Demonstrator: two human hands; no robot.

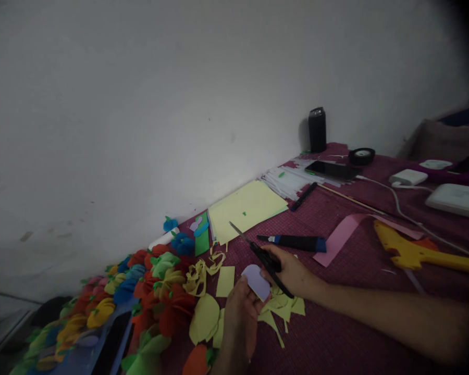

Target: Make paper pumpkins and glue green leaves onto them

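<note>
the left hand (240, 312) pinches a small lilac paper piece with a rounded upper edge (257, 284) between thumb and fingers, holding it above the dark red patterned worktop (336, 346). the right hand (291, 270) is wrapped around the black handles of a pair of metal-bladed scissors (241, 233); the blades point up and to the left, away from the lilac piece. its fingertips sit at the lilac piece's right edge, though i cannot tell whether they touch it. beneath the hands lie loose pale yellow paper offcuts (283, 307), and just left of the lilac piece is a flat pale yellow paper rectangle (225, 282). farther left spreads a heap of multicoloured rounded paper shapes (175, 310). beyond the scissors rest a stack of pale yellow paper sheets (254, 205) and, nearer the right hand, a blue-and-black cutter knife (299, 242).
</note>
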